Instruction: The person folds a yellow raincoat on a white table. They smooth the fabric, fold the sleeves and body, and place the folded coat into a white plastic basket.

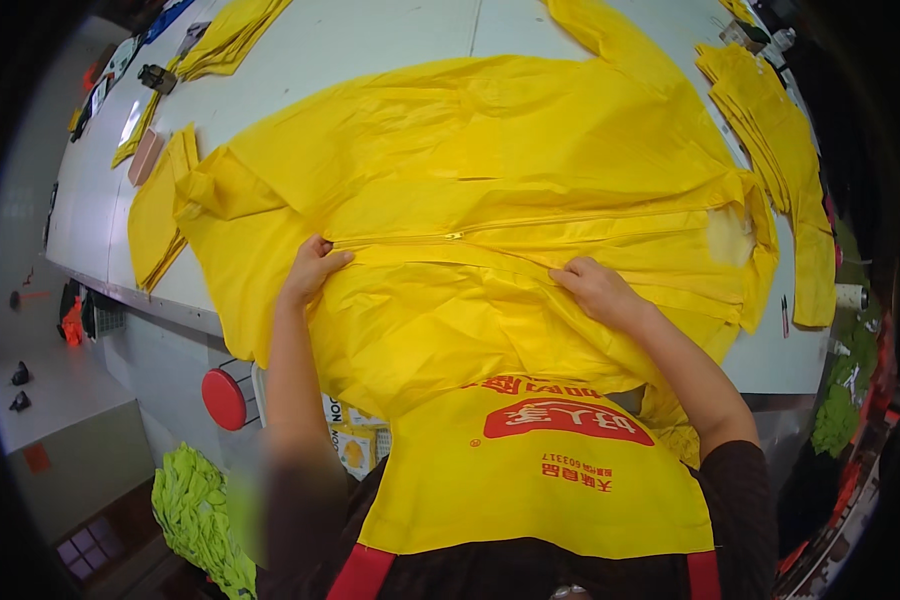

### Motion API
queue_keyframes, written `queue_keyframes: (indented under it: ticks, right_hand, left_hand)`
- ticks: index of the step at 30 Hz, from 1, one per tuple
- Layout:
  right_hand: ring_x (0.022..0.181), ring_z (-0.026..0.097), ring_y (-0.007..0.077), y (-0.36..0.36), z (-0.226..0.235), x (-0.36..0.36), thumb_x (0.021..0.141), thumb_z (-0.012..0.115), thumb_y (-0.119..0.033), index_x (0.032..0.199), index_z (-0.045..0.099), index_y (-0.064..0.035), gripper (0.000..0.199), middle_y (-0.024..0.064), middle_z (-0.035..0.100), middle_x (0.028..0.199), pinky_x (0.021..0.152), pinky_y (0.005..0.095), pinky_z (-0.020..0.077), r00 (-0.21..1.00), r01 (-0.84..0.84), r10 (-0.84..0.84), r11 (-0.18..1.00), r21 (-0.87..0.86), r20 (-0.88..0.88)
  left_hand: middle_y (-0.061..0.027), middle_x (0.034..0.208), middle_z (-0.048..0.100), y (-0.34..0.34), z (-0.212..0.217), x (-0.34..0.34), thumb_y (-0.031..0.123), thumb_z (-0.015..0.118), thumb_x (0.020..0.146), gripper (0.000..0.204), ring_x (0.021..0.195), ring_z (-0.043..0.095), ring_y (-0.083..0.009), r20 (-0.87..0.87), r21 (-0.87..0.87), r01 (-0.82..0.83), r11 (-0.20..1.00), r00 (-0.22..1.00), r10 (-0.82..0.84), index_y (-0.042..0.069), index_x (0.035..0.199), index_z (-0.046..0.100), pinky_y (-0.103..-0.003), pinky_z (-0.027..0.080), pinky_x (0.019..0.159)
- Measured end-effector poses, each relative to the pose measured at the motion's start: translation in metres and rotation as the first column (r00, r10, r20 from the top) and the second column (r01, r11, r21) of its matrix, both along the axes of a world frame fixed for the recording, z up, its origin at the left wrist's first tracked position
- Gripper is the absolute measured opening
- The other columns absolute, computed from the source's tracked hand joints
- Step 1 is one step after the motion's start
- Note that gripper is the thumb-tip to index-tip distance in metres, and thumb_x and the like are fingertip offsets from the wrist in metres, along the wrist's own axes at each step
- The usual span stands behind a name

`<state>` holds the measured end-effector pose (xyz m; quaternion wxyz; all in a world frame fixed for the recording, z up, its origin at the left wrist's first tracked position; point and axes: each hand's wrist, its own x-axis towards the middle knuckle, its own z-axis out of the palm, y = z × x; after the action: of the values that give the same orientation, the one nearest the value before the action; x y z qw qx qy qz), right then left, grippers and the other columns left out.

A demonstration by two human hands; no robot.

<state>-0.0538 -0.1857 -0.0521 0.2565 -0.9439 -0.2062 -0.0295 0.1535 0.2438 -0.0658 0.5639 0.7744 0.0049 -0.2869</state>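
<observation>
Garment point(400, 150) in bright yellow was sprawled over the white desk point(380, 40), zipper point(455, 236) running sideways across it. Left hand point(317, 268) had the fabric pinched right by the zipper's left end, while the right hand point(602, 292) was pinching it too, farther over.

Bright ctr, dk warped rim

Yellow bib apron point(535, 510), smooth sheet, straight hem line. Two red straps point(365, 572). Red print on front: rounded badge point(570, 423) with white characters, small red lettering point(577, 472) near it. Dark top point(540, 575), dark right sleeve point(732, 490), left sleeve point(305, 515) blurred. Left hand point(318, 266), right hand point(598, 290) bare.
</observation>
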Motion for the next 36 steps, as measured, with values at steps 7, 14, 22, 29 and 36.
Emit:
queue_keyframes:
  ticks: [7,14,22,29,36]
  right_hand:
    - [0.066,0.058,0.0256,0.075,0.013,0.088,0.078,0.059,-0.022,0.084,0.061,-0.0006,0.022,0.0135,0.059,0.072,0.06,0.0354,0.0458,0.958,0.273,-0.253,0.95,0.155,-0.136]
    - [0.067,0.06,0.0275,0.114,-0.018,0.139,0.071,0.064,-0.036,0.073,0.063,-0.0033,0.033,0.0141,0.064,0.072,0.061,0.0368,0.0469,0.747,0.501,-0.293,0.838,0.216,-0.596]
    - [0.08,0.061,0.029,0.056,0.012,0.113,0.073,0.061,-0.029,0.083,0.065,-0.0066,0.025,0.0131,0.065,0.084,0.069,0.0386,0.048,0.797,0.404,-0.341,0.914,0.021,-0.498]
    - [0.073,0.062,0.0247,-0.271,0.046,-0.017,0.072,0.065,-0.023,0.081,0.066,-0.0025,0.023,0.0137,0.065,0.078,0.064,0.035,0.0476,0.436,0.834,-0.831,0.517,-0.191,-0.345]
    - [0.078,0.061,0.0291,-0.256,0.04,-0.019,0.079,0.062,-0.028,0.083,0.062,-0.0011,0.027,0.0155,0.064,0.081,0.069,0.036,0.0472,0.455,0.846,-0.879,0.476,-0.239,-0.14]
  left_hand:
    - [-0.008,0.099,0.061,-0.002,-0.004,-0.011,-0.001,0.067,0.074,0.032,0.087,0.059,-0.0139,-0.081,-0.247,-0.097,0.964,0.994,0.08,0.001,0.102,0.053,-0.025,0.049,0.078]
    - [-0.0017,0.088,0.06,-0.008,-0.011,-0.013,0.007,0.066,0.078,0.022,0.076,0.054,-0.0083,0.04,-0.231,-0.141,0.963,0.987,0.154,0.002,0.097,0.055,-0.022,0.045,0.067]
    - [0.0029,0.071,0.056,0.006,-0.032,-0.001,0.007,0.067,0.081,0.013,0.061,0.046,-0.0029,0.248,-0.133,-0.206,0.969,0.94,0.234,0.005,0.077,0.055,-0.018,0.036,0.055]
    - [0.0036,0.068,0.054,0.022,-0.022,0.012,0.007,0.068,0.08,0.016,0.059,0.044,-0.0026,0.295,0.023,-0.243,0.97,0.928,0.226,0.005,0.073,0.054,-0.018,0.034,0.053]
    - [-0.0064,0.082,0.063,0.009,-0.01,0.03,0.017,0.066,0.082,0.025,0.073,0.057,-0.0123,0.33,0.357,-0.16,0.92,0.943,0.036,-0.004,0.093,0.06,-0.026,0.044,0.064]
